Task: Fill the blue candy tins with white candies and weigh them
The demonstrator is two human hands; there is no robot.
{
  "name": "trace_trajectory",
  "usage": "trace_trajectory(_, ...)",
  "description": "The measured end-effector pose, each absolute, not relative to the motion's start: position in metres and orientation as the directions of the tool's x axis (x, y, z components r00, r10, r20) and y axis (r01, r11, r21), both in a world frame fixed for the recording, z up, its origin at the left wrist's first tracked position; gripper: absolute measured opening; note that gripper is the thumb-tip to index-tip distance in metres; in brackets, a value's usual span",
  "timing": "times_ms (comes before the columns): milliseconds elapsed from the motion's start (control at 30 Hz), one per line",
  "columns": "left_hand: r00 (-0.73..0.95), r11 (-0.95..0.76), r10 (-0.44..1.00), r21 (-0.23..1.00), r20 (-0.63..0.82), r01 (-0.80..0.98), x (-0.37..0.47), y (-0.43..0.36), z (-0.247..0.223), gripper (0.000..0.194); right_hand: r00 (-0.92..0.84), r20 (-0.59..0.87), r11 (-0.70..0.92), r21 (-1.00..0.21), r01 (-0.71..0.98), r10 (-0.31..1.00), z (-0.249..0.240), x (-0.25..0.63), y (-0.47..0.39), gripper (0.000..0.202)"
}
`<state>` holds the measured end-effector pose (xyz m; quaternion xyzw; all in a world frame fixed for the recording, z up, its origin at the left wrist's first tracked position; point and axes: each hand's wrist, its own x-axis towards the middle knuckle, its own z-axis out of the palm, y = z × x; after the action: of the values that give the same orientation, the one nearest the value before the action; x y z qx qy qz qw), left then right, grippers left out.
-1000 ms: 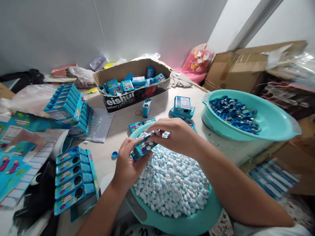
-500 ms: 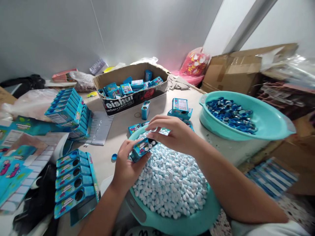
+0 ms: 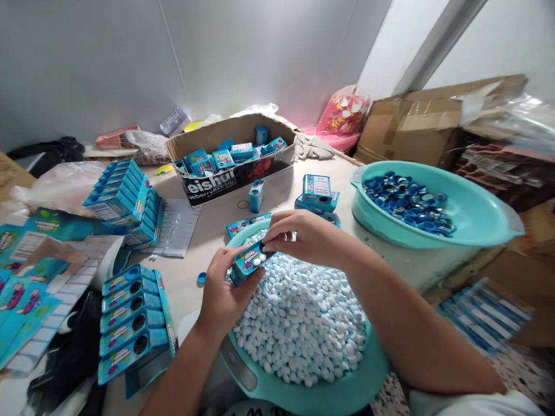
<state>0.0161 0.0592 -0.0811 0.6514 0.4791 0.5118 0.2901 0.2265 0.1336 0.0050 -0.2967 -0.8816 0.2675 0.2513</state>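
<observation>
My left hand (image 3: pixel 226 289) is wrapped round a small blue candy box (image 3: pixel 248 261), held tilted above the left rim of a turquoise bowl (image 3: pixel 368 375). A couple of white candies lie on the box's face near its dark round opening. The fingers of my right hand (image 3: pixel 299 234) are pressed together at that opening; what they hold, if anything, is hidden. A heap of pale blue and white candies (image 3: pixel 303 318) fills the bowl beneath both hands.
Left stand a row of open blue boxes (image 3: pixel 134 318) and a stack of boxes (image 3: pixel 117 193). Behind is a carton (image 3: pixel 243 182) of blue boxes. Right is a turquoise bowl (image 3: pixel 477 214) of blue caps (image 3: pixel 407 202). A loose cap (image 3: pixel 202 278) lies near my left hand.
My right hand's fingers have closed in at the box's opening, and the candies there have shifted. My left hand holds the box in nearly the same place.
</observation>
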Motion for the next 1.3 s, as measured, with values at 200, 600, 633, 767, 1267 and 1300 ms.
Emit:
trace_trajectory(200, 0.024, -0.389, 0.913, 0.849, 0.408, 0.358, 0.016, 0.058, -0.080, 0.032, -0.679, 0.337, 0.687, -0.642, 0.341, 0.652, 0.001, 0.223, 0.130, 0.037)
trace_trajectory(600, 0.033, -0.384, 0.918, 0.862, 0.396, 0.330, 0.015, 0.059, -0.083, 0.032, -0.590, 0.215, 0.526, -0.735, 0.427, 0.778, -0.010, 0.226, 0.142, 0.050)
trace_trajectory(633, 0.033, -0.382, 0.919, 0.865, 0.393, 0.326, 0.015, 0.059, -0.083, 0.032, -0.576, 0.183, 0.503, -0.730, 0.463, 0.797, -0.010, 0.230, 0.145, 0.052)
trace_trajectory(767, 0.022, -0.376, 0.920, 0.862, 0.392, 0.339, 0.016, 0.059, -0.083, 0.032, -0.570, 0.012, 0.447, -0.635, 0.631, 0.822, -0.019, 0.244, 0.157, 0.048)
trace_trajectory(1267, 0.024, -0.378, 0.918, 0.857, 0.395, 0.351, 0.014, 0.059, -0.082, 0.031, -0.596, -0.090, 0.513, -0.416, 0.751, 0.798, -0.024, 0.227, 0.150, 0.014)
trace_trajectory(1300, 0.022, -0.377, 0.918, 0.858, 0.395, 0.349, 0.015, 0.059, -0.081, 0.031, -0.601, -0.066, 0.520, -0.432, 0.737, 0.797, -0.023, 0.227, 0.150, 0.014)
